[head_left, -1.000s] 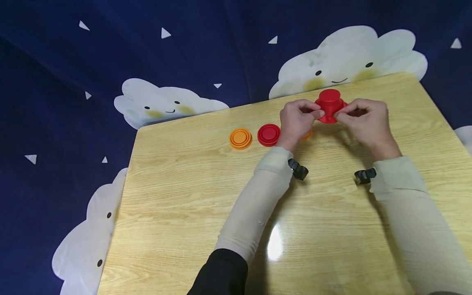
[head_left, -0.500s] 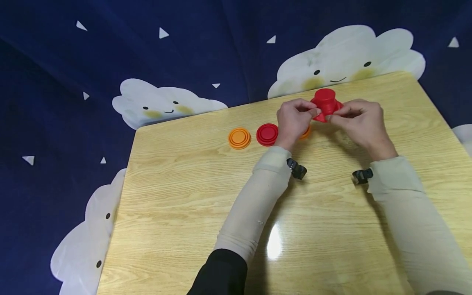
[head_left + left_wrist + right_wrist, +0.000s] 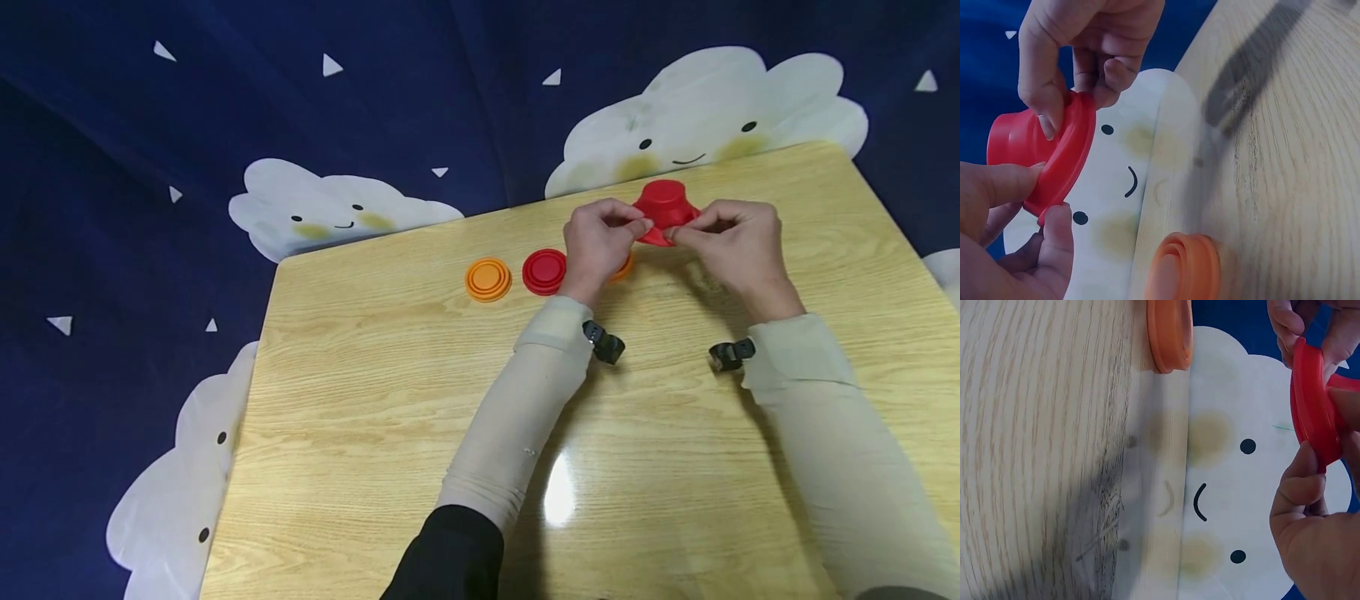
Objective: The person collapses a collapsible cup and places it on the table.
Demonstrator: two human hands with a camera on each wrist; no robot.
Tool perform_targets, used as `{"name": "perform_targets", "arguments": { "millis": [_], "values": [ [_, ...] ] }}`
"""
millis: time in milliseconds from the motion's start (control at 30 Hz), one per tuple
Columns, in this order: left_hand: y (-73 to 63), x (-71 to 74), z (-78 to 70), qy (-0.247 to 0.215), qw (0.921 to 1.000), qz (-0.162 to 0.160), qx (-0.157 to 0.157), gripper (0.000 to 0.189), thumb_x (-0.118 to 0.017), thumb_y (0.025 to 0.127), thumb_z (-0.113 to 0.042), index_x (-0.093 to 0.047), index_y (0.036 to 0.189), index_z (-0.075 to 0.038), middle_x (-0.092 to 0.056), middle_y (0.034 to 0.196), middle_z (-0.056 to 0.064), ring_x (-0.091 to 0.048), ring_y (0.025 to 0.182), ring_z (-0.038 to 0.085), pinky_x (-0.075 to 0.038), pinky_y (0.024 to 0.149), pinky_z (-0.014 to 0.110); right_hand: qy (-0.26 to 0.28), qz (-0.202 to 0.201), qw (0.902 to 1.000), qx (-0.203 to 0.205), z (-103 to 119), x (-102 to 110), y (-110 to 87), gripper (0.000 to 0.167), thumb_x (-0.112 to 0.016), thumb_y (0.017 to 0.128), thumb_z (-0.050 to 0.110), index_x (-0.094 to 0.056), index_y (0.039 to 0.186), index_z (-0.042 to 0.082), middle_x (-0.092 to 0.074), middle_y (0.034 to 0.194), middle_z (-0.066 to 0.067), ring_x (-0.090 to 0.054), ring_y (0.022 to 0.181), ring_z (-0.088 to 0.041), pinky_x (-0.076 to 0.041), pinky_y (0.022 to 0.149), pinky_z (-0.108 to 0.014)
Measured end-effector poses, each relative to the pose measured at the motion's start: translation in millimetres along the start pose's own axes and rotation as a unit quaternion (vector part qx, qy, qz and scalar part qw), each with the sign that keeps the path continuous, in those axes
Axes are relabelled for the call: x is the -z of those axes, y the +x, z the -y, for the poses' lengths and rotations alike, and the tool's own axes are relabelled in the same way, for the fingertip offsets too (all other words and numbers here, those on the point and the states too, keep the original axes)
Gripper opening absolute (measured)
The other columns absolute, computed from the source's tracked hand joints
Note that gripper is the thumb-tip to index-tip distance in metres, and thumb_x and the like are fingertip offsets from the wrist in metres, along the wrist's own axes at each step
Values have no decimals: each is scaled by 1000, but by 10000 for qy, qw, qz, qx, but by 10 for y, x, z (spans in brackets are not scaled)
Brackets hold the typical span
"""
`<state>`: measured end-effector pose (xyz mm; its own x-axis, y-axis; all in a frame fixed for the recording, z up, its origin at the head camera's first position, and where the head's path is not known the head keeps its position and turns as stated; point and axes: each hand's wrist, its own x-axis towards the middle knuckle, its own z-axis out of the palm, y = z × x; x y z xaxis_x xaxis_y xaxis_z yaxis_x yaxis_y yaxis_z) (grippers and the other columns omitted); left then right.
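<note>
A red collapsible cup (image 3: 664, 200) is held upside down above the far right part of the table, its flat base upward and its rim flared. My left hand (image 3: 596, 247) pinches the rim on the left between thumb and fingers. On the right, my right hand (image 3: 738, 250) pinches the same rim with thumb and index finger. Seen from the left wrist, the cup (image 3: 1013, 137) is tilted, with both hands' fingertips on its rim. In the right wrist view the rim (image 3: 1311, 403) shows edge-on, and fingers cover part of the body.
A flattened orange cup (image 3: 487, 279) and a flattened red cup (image 3: 544, 272) lie left of my left wrist. Another orange cup (image 3: 623, 268) is partly hidden behind that wrist. A dark blue curtain with clouds (image 3: 705, 108) borders the wooden table (image 3: 360, 400).
Both hands have shifted slightly left with the red cup. Its narrow waist seen one second ago has gone, and the body now looks wider and smoother.
</note>
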<state>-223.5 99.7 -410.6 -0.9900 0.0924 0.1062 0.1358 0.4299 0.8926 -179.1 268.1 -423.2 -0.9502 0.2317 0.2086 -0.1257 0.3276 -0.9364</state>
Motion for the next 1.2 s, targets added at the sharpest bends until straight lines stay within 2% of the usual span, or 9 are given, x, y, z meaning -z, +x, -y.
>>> {"name": "perform_targets", "arguments": {
  "millis": [267,433,567,667,767,867,1033,1200],
  "values": [
    [-10,1,7,-43,9998,103,-194,6,-85,83,-14,-79,82,-12,-69,74,-10,-61,70,-1,-49,63,11,-250,-157,9990,-349,-25,4,13,18,-83,81,10,-74,73,-4,-65,67,12,-55,59,-8,-45,48,-14],
    [-20,8,23,-120,9997,183,118,7,-85,83,-15,-79,81,-14,-68,74,-11,-60,71,1,-48,64,13,-161,-79,9990,-420,-34,8,5,15,-84,80,10,-75,76,-2,-66,70,7,-57,63,-10,-46,51,-15],
    [-29,23,28,-435,9979,310,357,7,-85,84,-15,-78,83,-12,-67,72,-7,-61,67,5,-50,61,16,120,-72,9990,-434,-43,11,11,14,-83,80,5,-73,82,-4,-66,74,5,-57,66,-11,-48,56,-15],
    [-40,32,33,-998,9928,417,520,6,-83,84,-11,-78,84,-9,-68,72,-3,-62,63,10,-55,62,22,356,-95,9986,-391,-31,13,8,15,-82,80,1,-71,86,-7,-66,75,5,-57,68,-12,-49,59,-15],
    [-49,43,33,-1598,9833,492,724,5,-82,84,-6,-77,85,-7,-70,76,-2,-63,64,14,-59,67,31,463,-59,9982,-367,0,21,5,14,-81,81,0,-71,88,-9,-67,76,6,-58,69,-11,-49,60,-14],
    [-57,58,30,-1969,9751,550,855,6,-81,84,-2,-77,85,-5,-70,78,-2,-64,66,16,-59,69,33,493,-19,9980,-387,26,29,5,14,-81,81,-1,-71,88,-9,-67,76,7,-59,68,-10,-50,60,-13],
    [-54,78,24,-2213,9684,671,929,6,-80,84,0,-76,87,-2,-69,81,2,-64,67,15,-59,67,26,523,9,9975,-485,25,53,8,14,-82,80,-2,-72,88,-8,-67,79,7,-61,71,-9,-52,63,-12],
    [-41,78,15,-2339,9627,733,1144,4,-78,86,-1,-76,89,-2,-70,85,2,-68,75,24,-60,75,32,593,43,9963,-617,-7,80,18,14,-82,80,-2,-73,90,-4,-67,82,6,-63,75,-9,-53,68,-12]
  ]
}}
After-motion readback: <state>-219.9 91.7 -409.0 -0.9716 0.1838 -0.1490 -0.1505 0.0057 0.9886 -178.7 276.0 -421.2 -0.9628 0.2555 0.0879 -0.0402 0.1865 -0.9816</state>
